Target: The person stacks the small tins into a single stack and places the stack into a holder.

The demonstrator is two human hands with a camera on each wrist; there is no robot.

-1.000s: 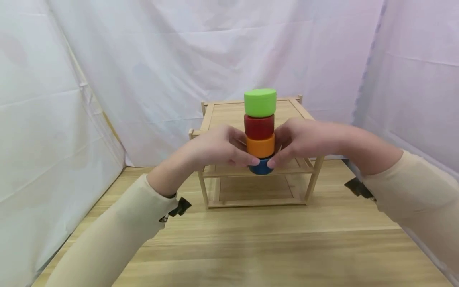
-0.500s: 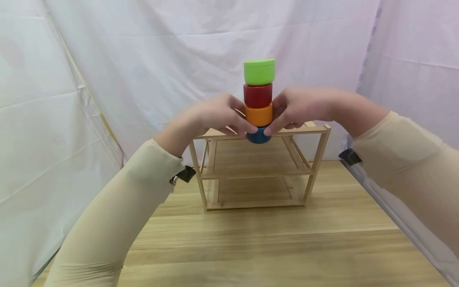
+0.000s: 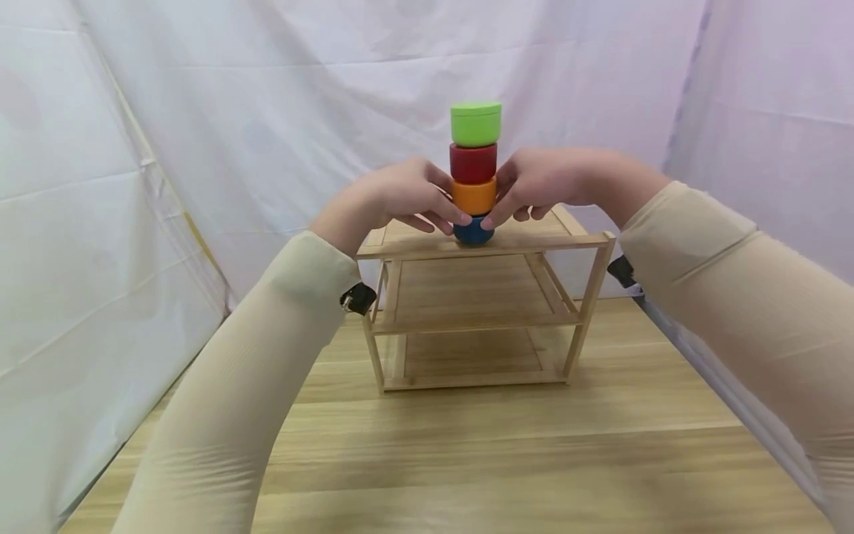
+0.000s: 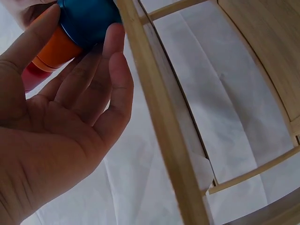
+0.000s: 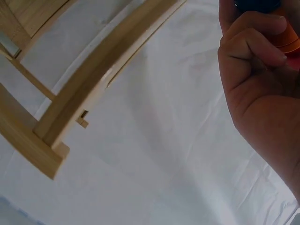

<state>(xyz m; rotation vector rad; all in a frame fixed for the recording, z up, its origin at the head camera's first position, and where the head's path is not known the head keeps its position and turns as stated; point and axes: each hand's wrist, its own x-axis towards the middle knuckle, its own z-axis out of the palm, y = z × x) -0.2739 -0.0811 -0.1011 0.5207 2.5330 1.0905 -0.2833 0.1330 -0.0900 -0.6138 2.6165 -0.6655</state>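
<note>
A stack of short, round cup-like pieces stands upright between my hands in the head view. From the top come a light green piece (image 3: 476,124), a dark red one (image 3: 473,163), an orange one (image 3: 474,197) and, lowest, a blue one (image 3: 473,231). My left hand (image 3: 410,194) grips the lower stack from the left, thumb on the blue piece. From the right, my right hand (image 3: 550,178) holds it too, thumb also at the blue piece. The stack's base overlaps the top front rail of a wooden rack (image 3: 480,245). In the left wrist view, fingertips touch the blue piece (image 4: 89,21).
Below the top, the rack has a middle shelf (image 3: 474,293) and a bottom shelf (image 3: 474,352). It stands on a wood-grain table (image 3: 467,460). White cloth (image 3: 300,111) hangs behind and at both sides. Dark clips (image 3: 358,299) sit at both sleeve cuffs.
Both hands have raised the stack from before the rack to the height of its top, then carried it slightly left and farther away. The grip looks the same.
</note>
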